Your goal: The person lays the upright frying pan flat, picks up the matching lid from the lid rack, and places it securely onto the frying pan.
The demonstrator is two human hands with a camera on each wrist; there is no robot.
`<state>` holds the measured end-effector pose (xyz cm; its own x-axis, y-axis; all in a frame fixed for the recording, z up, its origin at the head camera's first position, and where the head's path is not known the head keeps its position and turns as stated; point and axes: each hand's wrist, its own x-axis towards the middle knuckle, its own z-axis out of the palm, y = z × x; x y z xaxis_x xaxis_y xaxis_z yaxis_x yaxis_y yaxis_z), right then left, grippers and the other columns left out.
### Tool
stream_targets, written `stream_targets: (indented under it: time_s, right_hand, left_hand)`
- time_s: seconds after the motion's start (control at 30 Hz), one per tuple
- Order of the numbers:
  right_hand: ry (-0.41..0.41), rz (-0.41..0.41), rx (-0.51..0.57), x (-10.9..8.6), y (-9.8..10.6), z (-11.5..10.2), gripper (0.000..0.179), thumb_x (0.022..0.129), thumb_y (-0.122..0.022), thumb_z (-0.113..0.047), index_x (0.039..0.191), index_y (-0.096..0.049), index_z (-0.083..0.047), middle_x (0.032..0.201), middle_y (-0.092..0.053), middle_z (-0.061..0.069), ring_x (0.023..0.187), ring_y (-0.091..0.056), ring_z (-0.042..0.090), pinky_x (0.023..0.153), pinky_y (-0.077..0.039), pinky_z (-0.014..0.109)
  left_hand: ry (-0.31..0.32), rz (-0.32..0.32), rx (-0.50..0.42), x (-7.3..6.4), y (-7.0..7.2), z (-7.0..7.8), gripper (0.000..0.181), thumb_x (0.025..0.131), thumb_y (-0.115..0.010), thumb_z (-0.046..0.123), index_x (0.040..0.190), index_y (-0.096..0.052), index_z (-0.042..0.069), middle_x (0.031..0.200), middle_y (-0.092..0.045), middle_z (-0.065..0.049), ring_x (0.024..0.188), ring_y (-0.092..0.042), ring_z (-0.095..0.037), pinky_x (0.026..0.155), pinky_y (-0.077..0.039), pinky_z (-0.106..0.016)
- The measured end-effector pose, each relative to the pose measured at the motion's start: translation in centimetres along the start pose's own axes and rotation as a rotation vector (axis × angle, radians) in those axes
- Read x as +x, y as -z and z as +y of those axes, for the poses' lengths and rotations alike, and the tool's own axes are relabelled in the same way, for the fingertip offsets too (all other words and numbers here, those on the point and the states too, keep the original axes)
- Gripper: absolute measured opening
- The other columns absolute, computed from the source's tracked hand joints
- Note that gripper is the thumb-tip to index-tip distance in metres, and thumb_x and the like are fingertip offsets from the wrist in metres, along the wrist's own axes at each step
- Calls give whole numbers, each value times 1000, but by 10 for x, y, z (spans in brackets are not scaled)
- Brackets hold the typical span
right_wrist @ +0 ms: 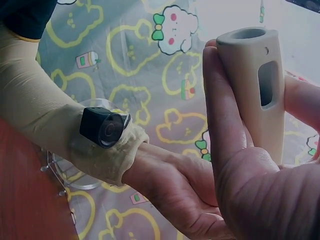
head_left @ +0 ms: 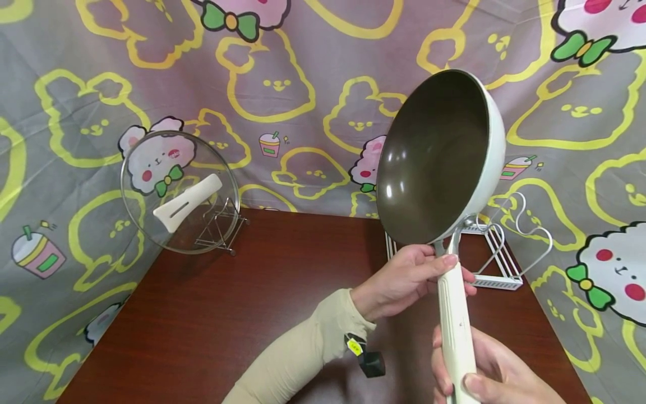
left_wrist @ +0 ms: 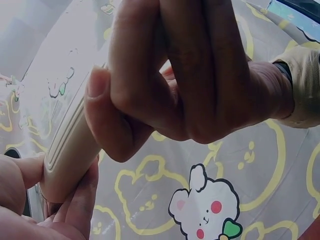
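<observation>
A deep frying pan (head_left: 434,157), dark brown inside and pale outside, is held up and tilted, its cooking surface facing left. My left hand (head_left: 404,280) grips the cream handle (head_left: 456,320) close to the metal joint under the bowl, thumb across the front. Lower down, my right hand (head_left: 499,365) holds the handle's end, fingers on one side and thumb on the other. The right wrist view shows the hollow handle end (right_wrist: 250,90) with its slot between the right hand's fingers and thumb. In the left wrist view, the left hand's curled fingers (left_wrist: 135,85) hide part of the handle.
A glass lid (head_left: 212,163) with a cream handle stands upright in a wire stand (head_left: 227,224) at the table's back left. Behind the pan at right sits a white rack (head_left: 497,280) with wire loops. Patterned cloth (head_left: 313,67) encloses the brown table (head_left: 242,314).
</observation>
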<state>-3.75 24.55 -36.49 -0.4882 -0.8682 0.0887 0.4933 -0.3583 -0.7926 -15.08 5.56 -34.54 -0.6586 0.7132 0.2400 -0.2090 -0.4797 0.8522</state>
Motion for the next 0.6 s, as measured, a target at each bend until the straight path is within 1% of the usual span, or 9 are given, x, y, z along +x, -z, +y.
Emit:
stream_targets:
  time_s: [0.03, 0.1, 0.13, 0.2, 0.3, 0.33, 0.43, 0.53, 0.6]
  right_hand:
    - [6, -5, 3, 0, 0, 1, 43, 109, -35, -14, 152, -30, -16, 129, -63, 5, 119, -61, 23, 107, -50, 37]
    - [2, -12, 22, 1, 0, 1, 44, 108, -34, -13, 152, -30, -17, 130, -62, 5, 120, -60, 23, 108, -49, 36]
    - [-3, -11, 33, 1, -1, 1, 45, 108, -34, -12, 153, -30, -17, 130, -62, 5, 121, -60, 23, 108, -49, 36]
    - [-24, 4, 48, 0, -1, 0, 45, 108, -33, -12, 153, -30, -17, 130, -62, 6, 121, -60, 24, 109, -49, 37]
    - [-44, 25, 47, -1, 0, 0, 45, 107, -34, -12, 152, -30, -17, 130, -62, 7, 120, -60, 24, 109, -49, 38]
    - [-45, 27, 41, -1, 1, 1, 46, 107, -34, -11, 152, -30, -17, 130, -63, 7, 120, -60, 24, 109, -50, 37]
    - [-49, 30, 28, -1, 3, 2, 47, 106, -35, -10, 152, -30, -17, 129, -63, 6, 118, -61, 22, 107, -51, 35]
    - [-57, 39, 23, -2, 5, 2, 48, 104, -35, -9, 151, -29, -16, 127, -63, 6, 116, -62, 22, 105, -52, 35]
    - [-63, 48, 12, -3, 6, 2, 48, 104, -35, -9, 151, -29, -16, 126, -63, 6, 115, -62, 22, 105, -52, 36]
  left_hand:
    - [0, 0, -8, 0, 0, 0, 35, 110, -44, 8, 127, -42, -23, 129, -47, -53, 113, -69, -47, 91, -60, -29]
    - [-1, 2, -25, -1, 0, -1, 36, 110, -45, 8, 126, -41, -24, 128, -45, -55, 102, -76, -33, 91, -60, -29]
    - [-2, 4, -33, -1, 0, -1, 36, 110, -45, 8, 126, -40, -24, 127, -44, -56, 98, -77, -27, 90, -60, -29]
    - [0, 13, -46, -1, -1, -2, 34, 110, -46, 8, 123, -42, -23, 127, -43, -57, 89, -75, -11, 90, -60, -29]
    - [0, 19, -51, -2, 0, -4, 33, 110, -46, 8, 123, -42, -22, 126, -42, -57, 88, -75, -10, 90, -61, -30]
    - [0, 20, -51, -2, 0, -5, 30, 110, -46, 8, 121, -44, -20, 126, -42, -57, 88, -75, -11, 90, -60, -29]
    - [0, 13, -60, -3, 1, -6, 26, 110, -46, 7, 119, -46, -18, 127, -40, -58, 88, -75, -10, 87, -60, -26]
    - [-3, 7, -68, -4, 2, -7, 16, 110, -45, 6, 111, -54, -6, 127, -37, -58, 88, -75, -10, 84, -59, -23]
    - [-9, 5, -74, -4, 2, -7, 14, 110, -44, 6, 110, -56, -3, 126, -36, -59, 88, -75, -9, 83, -58, -22]
